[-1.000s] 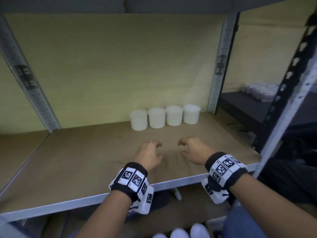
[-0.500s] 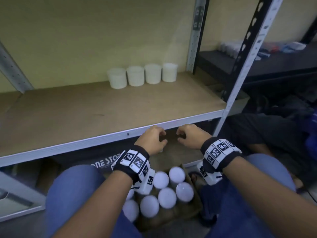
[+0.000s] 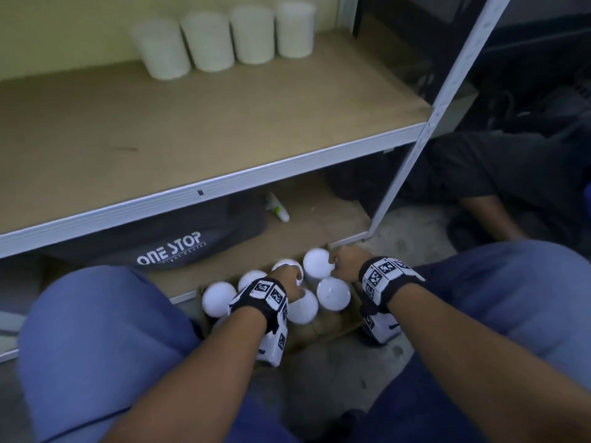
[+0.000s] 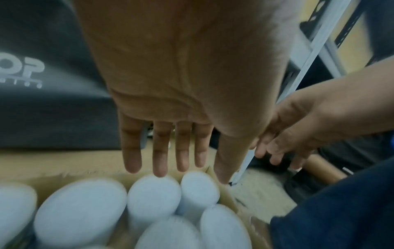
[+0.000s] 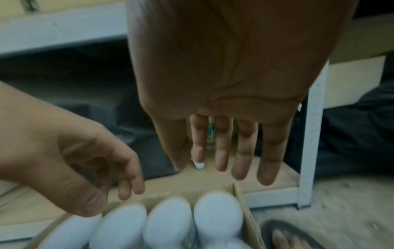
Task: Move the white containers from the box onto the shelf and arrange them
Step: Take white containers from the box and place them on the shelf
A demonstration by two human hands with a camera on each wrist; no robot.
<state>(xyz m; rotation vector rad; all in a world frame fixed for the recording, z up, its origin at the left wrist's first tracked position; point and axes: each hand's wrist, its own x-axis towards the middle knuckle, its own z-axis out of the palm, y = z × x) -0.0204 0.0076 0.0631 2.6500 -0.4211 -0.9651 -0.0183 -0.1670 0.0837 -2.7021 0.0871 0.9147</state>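
Several white containers [image 3: 332, 294] stand upright in a cardboard box [image 3: 323, 329] on the floor between my knees. Both hands hover just over their lids. My left hand [image 3: 294, 278] has its fingers straight above the middle lids [image 4: 153, 193] and holds nothing. My right hand [image 3: 335, 261] reaches over the far right lid [image 5: 217, 214], fingers straight and empty too. In the head view its fingertips lie at that lid's edge; whether they touch is unclear. A row of white containers [image 3: 208, 39] stands at the back of the shelf board [image 3: 224, 116].
A dark bag [image 3: 166, 241] printed ONE STOP lies under the shelf, beside a small white bottle [image 3: 279, 210]. The grey shelf post [image 3: 412, 148] rises just behind the box. Another person's legs [image 3: 479, 174] are at the right. A sandalled foot [image 5: 285, 235] is beside the box.
My view dropped from the shelf to the box on the floor. Both hands came down off the shelf edge to the container lids, and their fingers went from curled to straight.
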